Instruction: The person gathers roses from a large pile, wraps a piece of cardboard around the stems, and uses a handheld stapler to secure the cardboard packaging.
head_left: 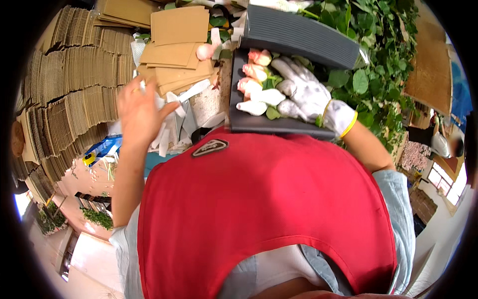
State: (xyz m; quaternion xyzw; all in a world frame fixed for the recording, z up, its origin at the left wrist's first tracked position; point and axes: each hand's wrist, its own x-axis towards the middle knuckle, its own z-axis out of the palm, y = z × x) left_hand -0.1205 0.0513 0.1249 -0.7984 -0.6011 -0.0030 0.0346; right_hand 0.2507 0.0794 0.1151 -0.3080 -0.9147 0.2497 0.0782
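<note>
My left hand (142, 107), bare and slightly blurred, is over white strips (167, 134) left of the work area, thumb spread from the fingers. White material shows by its fingertips; I cannot tell whether they touch it. My right hand (302, 92), in a pale, stained glove with a yellow cuff edge, lies stretched out over the stems of several pink roses (255, 72). White sleeves (253, 107) cover the nearest blooms. These roses rest in a dark grey tray-like board (259, 124), their heads pointing left. Its ribbed dark panel (298, 37) stands along the far side.
Tall stacks of corrugated cardboard (69, 70) line the left. Flat brown cardboard sheets (179, 27) lie ahead, with a loose pink bloom (204, 52) beside them. Leafy green stems (368, 79) crowd the right. A blue item (107, 144) sits below the stacks.
</note>
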